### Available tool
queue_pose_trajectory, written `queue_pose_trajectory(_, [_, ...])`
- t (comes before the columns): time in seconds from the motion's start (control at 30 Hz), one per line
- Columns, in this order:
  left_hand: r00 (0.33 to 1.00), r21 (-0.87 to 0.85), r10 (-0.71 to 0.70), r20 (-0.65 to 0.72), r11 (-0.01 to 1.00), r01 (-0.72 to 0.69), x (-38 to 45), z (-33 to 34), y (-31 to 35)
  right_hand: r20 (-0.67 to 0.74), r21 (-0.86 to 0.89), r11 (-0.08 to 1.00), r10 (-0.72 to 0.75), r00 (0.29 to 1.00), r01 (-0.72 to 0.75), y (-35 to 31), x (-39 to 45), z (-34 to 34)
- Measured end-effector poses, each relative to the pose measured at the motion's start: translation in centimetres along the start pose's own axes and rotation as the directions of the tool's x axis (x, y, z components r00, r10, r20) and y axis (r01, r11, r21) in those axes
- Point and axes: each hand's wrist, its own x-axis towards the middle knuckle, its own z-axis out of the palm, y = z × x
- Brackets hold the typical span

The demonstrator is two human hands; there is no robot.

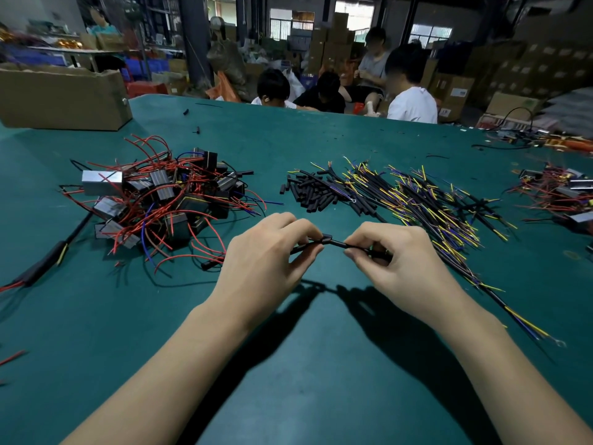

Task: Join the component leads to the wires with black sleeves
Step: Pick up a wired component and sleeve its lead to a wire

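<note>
Above the green table, my left hand and my right hand hold one black sleeved wire between them. The left pinches its left end where a short black sleeve sits on it; the right pinches the part further right. Beyond the hands lies a pile of loose black sleeves, and to its right a spread of black-jacketed wires with yellow and blue ends. At the left is a heap of block-shaped components with red leads.
A cardboard box stands at the far left of the table. More components with red leads lie at the right edge. A sleeved cable lies at the left. Several people sit beyond the far edge.
</note>
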Motion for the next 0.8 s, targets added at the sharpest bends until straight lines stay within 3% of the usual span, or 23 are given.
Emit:
queue_pose_trajectory(0.23, [0.999,-0.095,0.033,0.005,0.995,-0.032,0.1,0.1,-0.5,0.028,-0.067,0.997,-0.041,0.999,0.043,-0.2,-0.1,0.0])
queue_pose_trajectory(0.4, [0.996,-0.081,0.011,0.084,0.997,-0.004,0.1,0.1,-0.6,0.011,-0.129,0.991,-0.041,0.999,0.042,-0.5,-0.3,0.5])
queue_pose_trajectory(0.53, [0.997,-0.061,-0.018,0.076,0.998,0.022,0.3,-0.7,0.3,-0.122,-0.096,0.995,0.021,0.992,-0.033,-0.8,0.1,0.2])
queue_pose_trajectory(0.63, [0.986,-0.070,-0.168,0.022,0.983,0.169,1.1,-2.7,0.4,-0.221,-0.015,0.997,0.071,0.973,-0.076,-1.5,0.4,-0.2])
queue_pose_trajectory(0.8, [0.852,-0.111,-0.403,0.335,0.881,0.461,-1.2,-5.4,-0.9,-0.306,0.186,0.983,0.069,0.949,-0.011,-3.8,1.7,-0.9])
